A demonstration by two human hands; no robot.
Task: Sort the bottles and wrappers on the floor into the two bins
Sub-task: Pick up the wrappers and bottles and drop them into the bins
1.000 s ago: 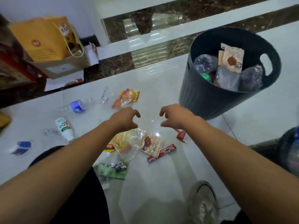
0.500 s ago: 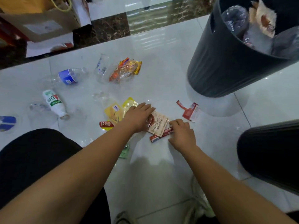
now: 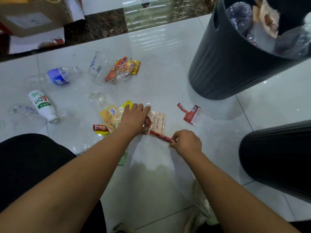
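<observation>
My left hand (image 3: 134, 119) presses on a beige snack wrapper (image 3: 158, 122) lying on the white floor, fingers curled over its left edge. My right hand (image 3: 186, 142) pinches the end of a thin red stick wrapper (image 3: 161, 136) that lies across the beige one. A yellow wrapper (image 3: 110, 116) sits beside my left hand. A torn red wrapper (image 3: 191, 114) lies to the right. Farther left are a white bottle (image 3: 41, 105) with a green label, a clear bottle (image 3: 58, 76) with a blue label, a clear cup (image 3: 99, 68) and an orange wrapper (image 3: 124, 68).
A dark bin (image 3: 232, 58) holding bottles and wrappers stands at the upper right. A second dark bin (image 3: 277, 157) is at the right edge. Cardboard boxes (image 3: 32, 19) and a dark marble step (image 3: 107, 24) line the back. My knees and a shoe (image 3: 202, 202) are below.
The view dropped closer to the floor. Both hands came down from above the litter; the left settled on the beige wrapper and the right closed on the red stick wrapper.
</observation>
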